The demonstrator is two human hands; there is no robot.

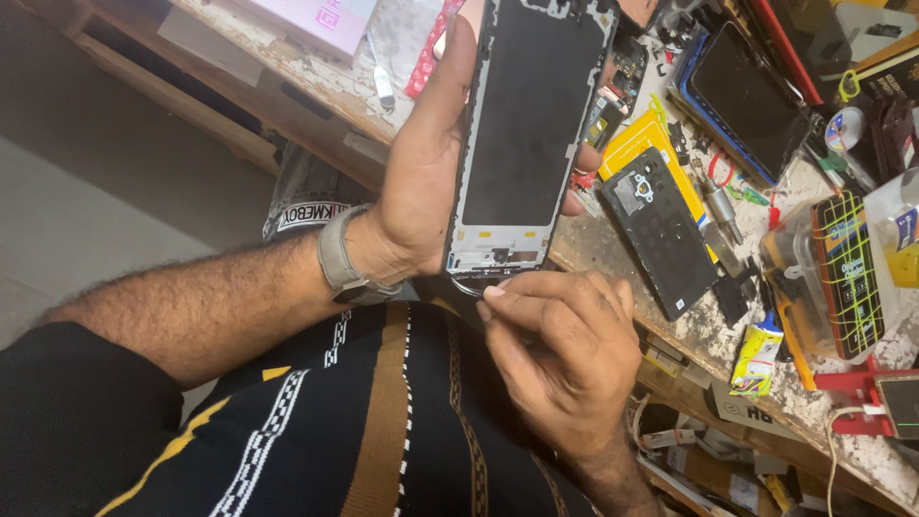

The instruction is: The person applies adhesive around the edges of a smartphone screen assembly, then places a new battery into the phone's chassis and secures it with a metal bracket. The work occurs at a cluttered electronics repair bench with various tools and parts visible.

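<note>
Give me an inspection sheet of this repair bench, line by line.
Surface: worn, stained workbench, crowded.
Job's things: opened phone frame held upright, dark panel facing the camera.
Clutter: dark phone back cover, yellow packet, another phone, small tube, screwdriver case.
Grippers: left hand grips the frame's side; right hand fingertips at its bottom edge.
Cables: white cable at the bench's right end.
Surroundings: grey floor, paper scraps under the bench.

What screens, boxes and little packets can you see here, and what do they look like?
Phone screen panel: held upright in the left hand, dark glass, pale frame.
Phone in blue case: flat on the bench, black screen.
Pink box: top left, flat.
Small tube: bench edge, yellow and white.
</note>
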